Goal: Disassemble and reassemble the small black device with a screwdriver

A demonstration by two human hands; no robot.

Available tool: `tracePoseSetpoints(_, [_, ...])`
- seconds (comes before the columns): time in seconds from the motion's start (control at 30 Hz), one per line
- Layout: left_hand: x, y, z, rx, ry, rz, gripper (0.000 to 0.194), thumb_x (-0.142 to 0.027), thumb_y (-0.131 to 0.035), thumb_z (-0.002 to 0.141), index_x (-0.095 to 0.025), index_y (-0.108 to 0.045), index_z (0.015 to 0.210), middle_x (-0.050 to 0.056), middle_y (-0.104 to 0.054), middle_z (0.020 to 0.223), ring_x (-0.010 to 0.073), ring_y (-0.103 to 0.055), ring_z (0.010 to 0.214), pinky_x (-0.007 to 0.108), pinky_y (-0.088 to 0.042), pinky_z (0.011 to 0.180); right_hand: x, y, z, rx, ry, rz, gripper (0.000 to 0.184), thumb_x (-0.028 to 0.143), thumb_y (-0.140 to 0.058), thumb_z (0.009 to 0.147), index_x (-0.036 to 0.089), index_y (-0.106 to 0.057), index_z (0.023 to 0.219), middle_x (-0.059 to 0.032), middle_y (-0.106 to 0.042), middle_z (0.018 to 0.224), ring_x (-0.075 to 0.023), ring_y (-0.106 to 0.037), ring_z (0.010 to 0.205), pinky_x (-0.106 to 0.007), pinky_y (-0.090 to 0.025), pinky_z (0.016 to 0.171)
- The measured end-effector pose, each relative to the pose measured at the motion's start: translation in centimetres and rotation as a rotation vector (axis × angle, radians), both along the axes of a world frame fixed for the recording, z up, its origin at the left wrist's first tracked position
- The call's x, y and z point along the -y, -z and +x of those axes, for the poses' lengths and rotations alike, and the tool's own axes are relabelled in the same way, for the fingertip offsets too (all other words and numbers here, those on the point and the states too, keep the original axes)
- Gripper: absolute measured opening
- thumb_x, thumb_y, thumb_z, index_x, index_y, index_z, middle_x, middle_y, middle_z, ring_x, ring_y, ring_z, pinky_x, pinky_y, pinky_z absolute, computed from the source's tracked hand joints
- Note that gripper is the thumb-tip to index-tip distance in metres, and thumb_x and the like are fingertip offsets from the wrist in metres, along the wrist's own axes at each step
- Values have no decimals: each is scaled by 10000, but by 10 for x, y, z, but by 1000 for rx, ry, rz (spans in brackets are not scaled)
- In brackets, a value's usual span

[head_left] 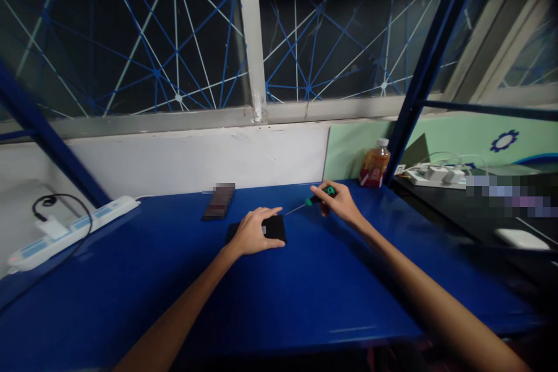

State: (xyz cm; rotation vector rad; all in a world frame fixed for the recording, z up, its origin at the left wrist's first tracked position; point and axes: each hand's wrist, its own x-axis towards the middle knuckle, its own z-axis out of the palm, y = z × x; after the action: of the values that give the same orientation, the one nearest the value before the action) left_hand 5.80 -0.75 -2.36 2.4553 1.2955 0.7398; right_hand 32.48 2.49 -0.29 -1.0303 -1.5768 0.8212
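Observation:
A flat black rectangular device (274,228) lies on the blue tabletop. My left hand (253,231) grips it from above, with thumb and fingers spread over its near and far edges and its left part mostly covered. In my right hand (337,202) is a screwdriver (313,200) with a green and black handle, the fingers closed round that handle. Its thin shaft points left and down, and the tip is at or close to the device's right edge; whether it touches I cannot tell.
Behind the left hand lies a dark phone-like slab (220,202), partly blurred out. A white power strip (78,232) with a plug and black cable runs along the left. At the back right stands a drink bottle (375,164) beside a blue metal post (412,110).

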Motion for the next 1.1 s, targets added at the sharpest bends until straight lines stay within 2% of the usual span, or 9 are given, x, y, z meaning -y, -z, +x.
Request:
tracePoseSetpoints(0.17, [1,4,-1,-48,-29,-7,820,-509,-787,593,-302,-492,1329,74,-614,1243,346,-521,1167,535,-369,995,-8,10,12,124,-157,-244,457,617,-575,781,192,-486,641,37,-509,450,-93,-410,322,-216,-298,324])
tracePoseSetpoints(0.3, [3,3,1,-61,-34,-19,802,-479,-791,595,-287,-504,1319,77,-620,1232,344,-536,1137,536,-373,976,-15,19,17,373,-184,-228,555,611,-458,859,182,-421,510,21,-472,435,-79,-378,395,-230,-303,426])
tracePoseSetpoints(0.4, [4,3,3,-54,-26,-14,799,-447,-804,584,-289,-510,1309,74,-627,1213,329,-552,1099,520,-373,966,-17,22,20,452,-179,-266,568,612,-373,891,181,-418,524,37,-402,461,-86,-352,443,-235,-292,459])
tracePoseSetpoints(0.5, [4,3,4,-50,-13,-14,819,-414,-812,573,-289,-496,1318,70,-635,1187,315,-559,1066,494,-391,929,-18,24,26,431,-261,-264,392,570,-591,792,184,-527,762,43,-487,587,-99,-403,511,-223,-307,478])
tracePoseSetpoints(0.57, [5,3,5,-53,-4,-12,827,-403,-809,577,-289,-484,1328,71,-634,1186,314,-557,1065,491,-386,923,-20,26,30,396,-339,-293,397,509,-721,695,187,-533,830,35,-528,646,-107,-447,548,-224,-341,501])
tracePoseSetpoints(0.67, [6,1,6,-51,13,-2,837,-393,-808,578,-287,-472,1337,75,-629,1196,313,-558,1061,491,-373,927,-22,31,36,347,-353,-406,387,535,-672,731,180,-549,826,15,-559,630,-111,-456,490,-234,-342,455])
tracePoseSetpoints(0.9, [6,-3,8,-44,41,-5,850,-388,-818,564,-261,-478,1334,83,-630,1190,301,-565,1031,468,-385,894,-21,27,33,571,-224,-159,436,537,-470,879,179,-642,701,4,-564,628,-131,-471,579,-265,-375,583])
tracePoseSetpoints(1.03, [6,-1,7,-39,45,4,860,-400,-809,575,-259,-460,1348,81,-629,1186,303,-559,1032,467,-389,882,-19,22,34,456,-301,-203,345,494,-681,743,189,-594,878,-1,-599,761,-137,-514,636,-252,-399,574])
tracePoseSetpoints(1.1, [6,-1,7,-36,53,4,851,-407,-799,590,-257,-454,1353,82,-626,1190,304,-555,1040,468,-387,884,-19,22,36,389,-351,-284,374,466,-736,693,190,-559,873,17,-580,689,-122,-501,561,-237,-381,506])
